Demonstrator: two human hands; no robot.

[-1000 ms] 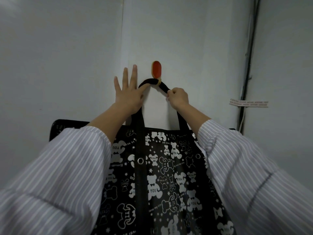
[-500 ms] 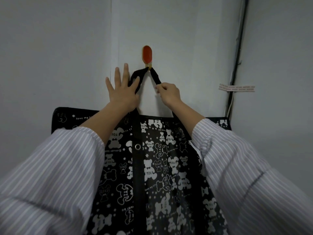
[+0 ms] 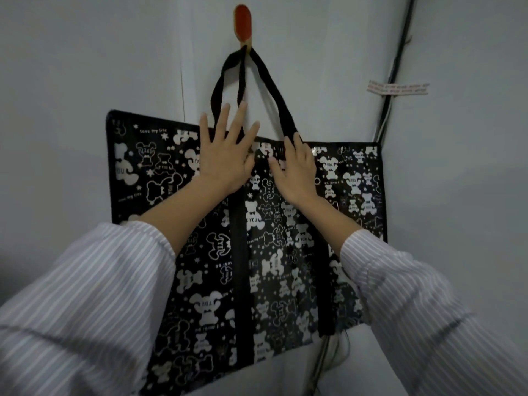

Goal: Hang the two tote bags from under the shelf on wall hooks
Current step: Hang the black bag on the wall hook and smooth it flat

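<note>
A black tote bag printed with white bears hangs flat against the white wall. Its black straps loop over a red wall hook at the top. My left hand lies open on the bag's top edge, fingers spread over the left strap's base. My right hand rests flat on the bag beside it, fingertips touching the foot of the right strap, not gripping it. Only this one bag is in view.
A dark cable runs down the wall corner on the right, with a strip of printed tape across it. More cables hang below the bag. Striped sleeves fill the lower corners.
Both hands have slid down from the strap loop near the hook to the bag's top edge. The right hand let go of the strap, and the bag now hangs by itself.
</note>
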